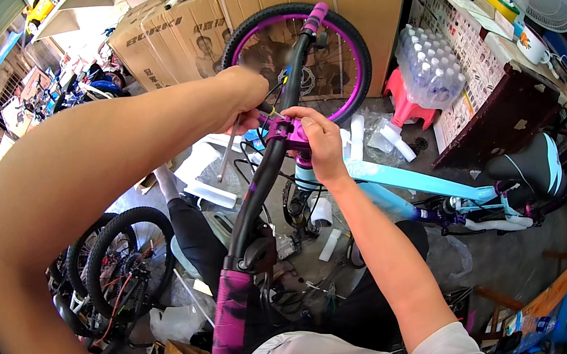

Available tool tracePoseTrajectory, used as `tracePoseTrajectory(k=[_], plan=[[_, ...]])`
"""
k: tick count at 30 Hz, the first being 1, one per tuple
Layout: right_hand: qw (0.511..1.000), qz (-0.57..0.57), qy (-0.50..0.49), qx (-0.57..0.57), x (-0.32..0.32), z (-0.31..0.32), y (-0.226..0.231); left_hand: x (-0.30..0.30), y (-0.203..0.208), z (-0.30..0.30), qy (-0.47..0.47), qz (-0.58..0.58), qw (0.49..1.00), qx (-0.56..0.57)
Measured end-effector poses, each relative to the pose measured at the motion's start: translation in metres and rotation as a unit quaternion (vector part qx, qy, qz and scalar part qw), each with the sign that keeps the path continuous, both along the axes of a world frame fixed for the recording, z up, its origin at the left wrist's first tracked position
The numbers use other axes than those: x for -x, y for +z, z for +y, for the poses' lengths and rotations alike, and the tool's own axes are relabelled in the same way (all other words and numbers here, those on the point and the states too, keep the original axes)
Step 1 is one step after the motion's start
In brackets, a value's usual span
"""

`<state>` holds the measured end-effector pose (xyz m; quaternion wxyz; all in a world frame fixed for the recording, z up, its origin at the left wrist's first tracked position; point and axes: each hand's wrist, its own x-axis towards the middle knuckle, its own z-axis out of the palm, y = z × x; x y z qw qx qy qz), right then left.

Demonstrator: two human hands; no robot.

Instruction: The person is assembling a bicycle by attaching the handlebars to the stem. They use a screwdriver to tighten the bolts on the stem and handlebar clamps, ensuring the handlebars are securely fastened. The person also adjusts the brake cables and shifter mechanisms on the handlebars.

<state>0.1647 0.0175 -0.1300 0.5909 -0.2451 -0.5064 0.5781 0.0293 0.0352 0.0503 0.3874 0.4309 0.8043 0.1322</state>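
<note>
A black handlebar (254,194) runs diagonally in front of me, with a purple-and-black grip (232,322) at its near end and another purple grip (314,20) at the far end. At its middle a purple stem (280,132) clamps it. My right hand (324,144) is closed around the stem's right side. My left hand (245,95) reaches over the bar from the left, its fingers closed on a thin metal hex key (229,153) beside the stem; their tips are partly hidden. The light-blue bike frame (407,176) extends right from the stem to a black saddle (525,168).
A black-tyred wheel with a purple rim (358,58) leans against a large cardboard box (172,51). At right, shrink-wrapped bottles (429,62) sit on a red stool (403,98) by a desk (482,95). More bike wheels (127,253) stand left. White foam tubes (212,193) litter the floor.
</note>
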Motion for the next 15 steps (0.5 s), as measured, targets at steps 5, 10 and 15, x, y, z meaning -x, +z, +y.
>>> tracePoseTrajectory(k=[5, 10, 15], plan=[[1.0, 0.006, 0.008, -0.013, 0.005, -0.001, 0.004, -0.001, -0.001, 0.001, 0.027, 0.01, 1.0, -0.004], [1.0, 0.003, 0.013, -0.007, -0.002, 0.002, 0.0, 0.011, -0.024, 0.034, 0.025, 0.025, 0.998, 0.044], [1.0, 0.019, 0.023, -0.007, 0.007, -0.003, 0.004, 0.035, -0.05, 0.027, -0.412, 0.41, 0.813, 0.043]])
